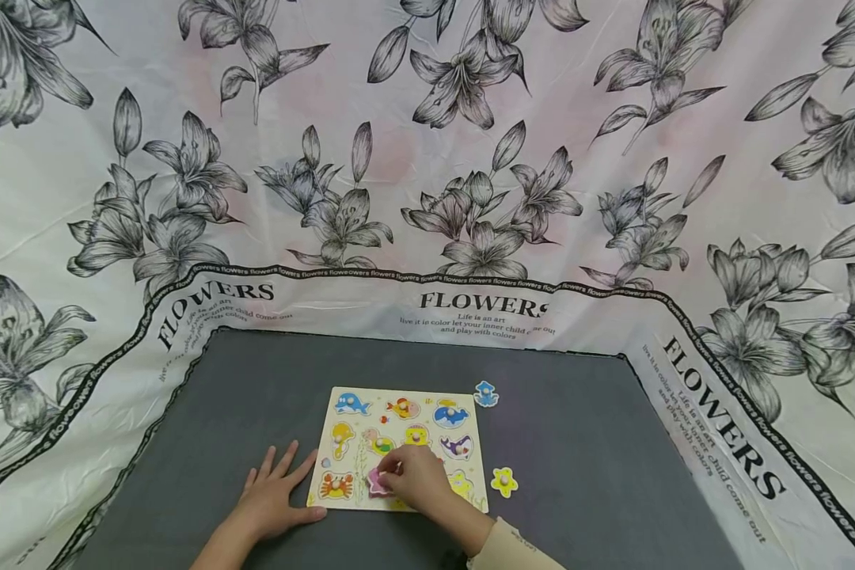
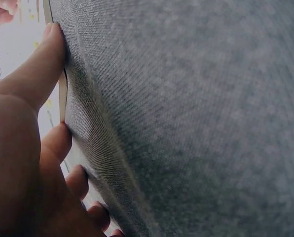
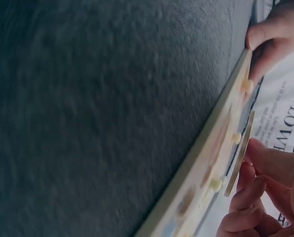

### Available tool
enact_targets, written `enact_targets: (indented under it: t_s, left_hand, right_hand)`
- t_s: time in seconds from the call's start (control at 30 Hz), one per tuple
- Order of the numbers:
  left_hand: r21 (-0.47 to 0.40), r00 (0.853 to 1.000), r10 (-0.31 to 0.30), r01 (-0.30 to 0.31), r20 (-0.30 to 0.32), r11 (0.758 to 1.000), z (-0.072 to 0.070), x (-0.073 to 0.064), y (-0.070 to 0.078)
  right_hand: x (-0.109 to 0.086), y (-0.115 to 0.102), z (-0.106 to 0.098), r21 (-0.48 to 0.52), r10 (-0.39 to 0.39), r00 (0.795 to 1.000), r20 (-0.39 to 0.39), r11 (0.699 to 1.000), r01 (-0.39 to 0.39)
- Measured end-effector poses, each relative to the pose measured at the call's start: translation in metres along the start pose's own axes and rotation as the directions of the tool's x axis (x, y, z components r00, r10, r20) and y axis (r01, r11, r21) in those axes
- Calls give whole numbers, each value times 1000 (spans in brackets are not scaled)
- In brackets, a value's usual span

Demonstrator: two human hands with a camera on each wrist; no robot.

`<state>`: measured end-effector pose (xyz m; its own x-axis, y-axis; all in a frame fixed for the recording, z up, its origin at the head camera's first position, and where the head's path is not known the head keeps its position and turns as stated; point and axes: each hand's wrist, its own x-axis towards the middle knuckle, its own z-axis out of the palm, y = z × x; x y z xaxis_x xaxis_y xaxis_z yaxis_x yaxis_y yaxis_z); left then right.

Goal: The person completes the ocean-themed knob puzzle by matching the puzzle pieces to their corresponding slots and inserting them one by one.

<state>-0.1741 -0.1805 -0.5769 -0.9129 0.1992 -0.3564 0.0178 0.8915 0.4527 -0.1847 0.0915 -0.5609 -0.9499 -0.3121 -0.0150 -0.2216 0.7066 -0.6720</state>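
Observation:
A wooden peg puzzle board (image 1: 381, 394) with sea animals lies on the dark grey table. Over its lower middle, the right hand (image 1: 425, 480) pinches a pink star-shaped puzzle piece (image 1: 376, 484). In the right wrist view this thin piece (image 3: 240, 157) is seen edge-on between thumb and fingers, just off the board's face. The left hand (image 1: 267, 497) lies spread on the table, its thumb and index finger touching the board's left edge and lower left corner. Seen from the left wrist, its fingers (image 2: 52, 47) rest along that edge.
Beyond the board's upper right corner lies a blue puzzle piece (image 1: 486, 394). A yellow star piece (image 1: 504, 482) lies to the right of the board. A crab piece (image 1: 337, 485) and several other knobbed pieces sit on the board. Flower-printed cloth (image 1: 470, 237) surrounds the table's back and sides.

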Motion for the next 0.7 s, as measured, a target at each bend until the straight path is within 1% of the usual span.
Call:
enact_targets:
  t_s: [0.2, 0.4, 0.53, 0.63, 0.7]
  left_hand:
    - [-8, 1000, 7, -7, -2, 1000, -3, -1, 4]
    - [-3, 1000, 9, -9, -8, 1000, -3, -1, 3]
    - [-3, 1000, 4, -4, 3, 1000, -2, -1, 3]
    - [1, 1000, -2, 2, 8, 1000, -2, -1, 3]
    - [2, 1000, -3, 3, 11, 1000, -2, -1, 3]
  right_hand:
    - [1, 1, 7, -39, 11, 999, 31, 999, -10]
    - [4, 3, 11, -81, 27, 999, 19, 996, -25]
    - [5, 3, 14, -128, 33, 999, 34, 991, -28]
    - [5, 2, 12, -155, 29, 997, 66, 988, -19]
    - [6, 1, 6, -137, 34, 996, 79, 990, -23]
